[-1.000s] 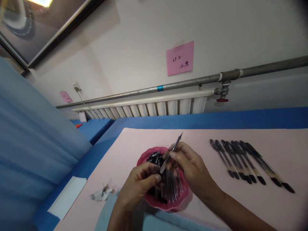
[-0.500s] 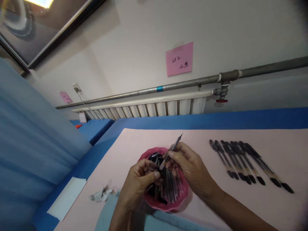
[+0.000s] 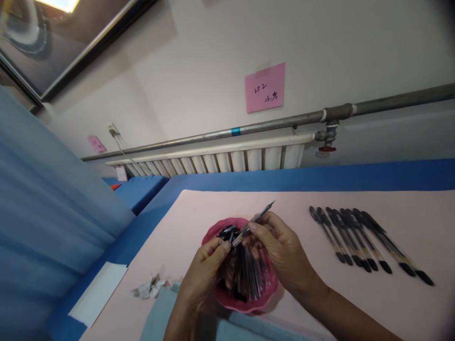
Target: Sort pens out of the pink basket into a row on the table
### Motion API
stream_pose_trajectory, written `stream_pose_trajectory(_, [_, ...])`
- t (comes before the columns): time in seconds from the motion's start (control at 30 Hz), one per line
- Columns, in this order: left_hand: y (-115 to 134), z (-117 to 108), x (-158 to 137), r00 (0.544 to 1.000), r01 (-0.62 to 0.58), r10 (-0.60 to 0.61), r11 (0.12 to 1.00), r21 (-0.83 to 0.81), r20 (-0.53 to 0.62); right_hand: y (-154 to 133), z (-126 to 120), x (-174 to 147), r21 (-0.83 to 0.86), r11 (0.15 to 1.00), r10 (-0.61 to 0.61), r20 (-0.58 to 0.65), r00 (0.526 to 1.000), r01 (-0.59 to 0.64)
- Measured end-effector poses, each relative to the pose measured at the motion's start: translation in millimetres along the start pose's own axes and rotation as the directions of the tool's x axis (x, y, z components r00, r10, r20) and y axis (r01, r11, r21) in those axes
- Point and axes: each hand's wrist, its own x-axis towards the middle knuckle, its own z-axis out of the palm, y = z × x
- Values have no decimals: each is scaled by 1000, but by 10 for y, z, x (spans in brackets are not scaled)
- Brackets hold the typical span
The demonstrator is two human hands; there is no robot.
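Head view: we have an uncapped pen (image 3: 260, 216) above the pink bowl (image 3: 254, 307), tip toward 2 o'clock, right hand (image 3: 286, 253) clamped on its barrel, left hand (image 3: 202, 270) pinching its tail. Capped pens (image 3: 351, 220) at 3 o'clock look finished; the bowl's loose parts (image 3: 250, 274) look unassembled.

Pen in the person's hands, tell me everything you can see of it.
The pen is slim, with a clear, plastic-looking barrel, a darker front section and a fine, exposed tip. A yellowish patch shows on the barrel. It slants above the pink bowl, tip up and to the right. The right hand pinches it around the middle; the left hand has its fingertips at the lower end, though their grip there is unclear.
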Motion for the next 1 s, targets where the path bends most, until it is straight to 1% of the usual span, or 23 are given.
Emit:
stream_pose_trajectory(0.07, [12, -7, 1, 999, -32, 32, 999, -2, -31, 7, 2, 1, 1, 1000, 9, -9, 1000, -9])
stream_pose_trajectory(0.13, [15, -10, 2, 999, -41, 40, 999, -15, -35, 11, 4, 2, 2, 1000, 20, -16, 1000, -20])
stream_pose_trajectory(0.23, [4, 4, 1, 999, 31, -31, 999, -21, 17, 16, 5, 3, 11, 1000, 20, -19, 1000, -19])
stream_pose_trajectory(0.3, [0, 15, -1, 998, 57, -56, 998, -17, 36, 19, 4, 5, 16, 1000, 18, -21, 1000, -18])
stream_pose_trajectory(0.33, [3, 18, -1, 999, 45, -45, 999, -20, 28, 19, 4, 5, 19, 1000, 21, -20, 1000, -21])
stream_pose_trajectory(0.43, [22, 19, -1, 998, -50, 48, 998, -38, -52, 11, 9, 6, 39, 999, 37, -35, 999, -36])
stream_pose_trajectory(0.47, [27, 18, -1, 996, -65, 62, 997, -45, -70, 7, 12, 7, 47, 998, 41, -44, 998, -39])
stream_pose_trajectory(0.5, [29, 16, -1, 997, -55, 52, 997, -49, -65, 3, 15, 7, 53, 998, 45, -53, 998, -42])
stream_pose_trajectory(0.6, [14, 16, -4, 998, 63, -62, 997, -40, 27, 5, 17, 14, 61, 996, 61, -59, 996, -58])
stream_pose_trajectory(0.63, [6, 16, -5, 995, 86, -84, 996, -35, 46, 12, 14, 18, 62, 996, 67, -58, 996, -63])
stream_pose_trajectory(0.7, [-3, 17, -8, 996, 81, -80, 996, -35, 37, 27, 6, 26, 63, 995, 77, -55, 996, -74])
stream_pose_trajectory(0.83, [13, 12, -6, 999, 28, -30, 999, -35, -39, 44, -7, 32, 60, 996, 68, -46, 997, -65])
stream_pose_trajectory(1.0, [20, -1, -1, 998, 55, -55, 998, -3, 40, 52, -6, 27, 43, 997, 67, -41, 997, -65])
